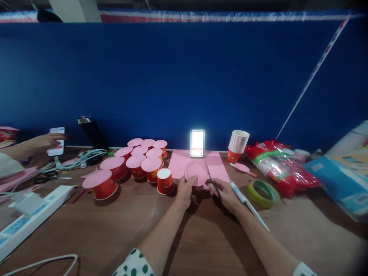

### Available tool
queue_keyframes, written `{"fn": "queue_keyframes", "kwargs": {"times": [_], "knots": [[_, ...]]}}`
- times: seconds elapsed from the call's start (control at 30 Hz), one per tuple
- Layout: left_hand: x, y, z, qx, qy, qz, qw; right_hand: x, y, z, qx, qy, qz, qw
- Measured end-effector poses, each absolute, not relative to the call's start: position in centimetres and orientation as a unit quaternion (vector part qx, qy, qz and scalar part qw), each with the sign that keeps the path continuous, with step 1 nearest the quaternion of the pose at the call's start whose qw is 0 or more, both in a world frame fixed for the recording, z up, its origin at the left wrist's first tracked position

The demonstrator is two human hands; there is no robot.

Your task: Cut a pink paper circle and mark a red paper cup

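My left hand [184, 190] pinches the lower left edge of a round piece of pink paper [196, 172], thumb on top. A circular line runs just inside its edge. In my right hand [225, 194] is a pair of scissors [207, 170], the blades pointing away along the right edge of the round piece. Underneath and behind lies a pink paper sheet [217, 161]. Left of my hands stands a red paper cup [165, 185] with a white top. Beyond it are several red cups [100, 189] capped with flat pink paper discs [97, 178].
A lit phone [197, 143] stands behind the sheet. To the right are stacked cups [238, 143], a marker [238, 192], a tape roll [263, 193] and a red plastic bag [270, 163]. At left are a power strip [54, 197], a flask [93, 132] and another person's hand [47, 142] by a phone.
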State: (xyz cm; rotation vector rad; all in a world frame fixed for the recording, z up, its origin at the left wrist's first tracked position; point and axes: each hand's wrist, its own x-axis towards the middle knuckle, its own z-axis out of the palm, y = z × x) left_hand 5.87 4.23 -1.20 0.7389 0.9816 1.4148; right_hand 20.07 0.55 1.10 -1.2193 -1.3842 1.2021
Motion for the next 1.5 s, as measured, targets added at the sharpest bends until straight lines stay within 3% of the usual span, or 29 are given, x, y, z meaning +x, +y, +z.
{"fn": "queue_keyframes", "kwargs": {"times": [1.5], "knots": [[5.66,4.44,-1.62,0.324,0.434,0.609,0.579,20.07,0.71,1.03,-0.497,-0.561,0.489,0.446]]}}
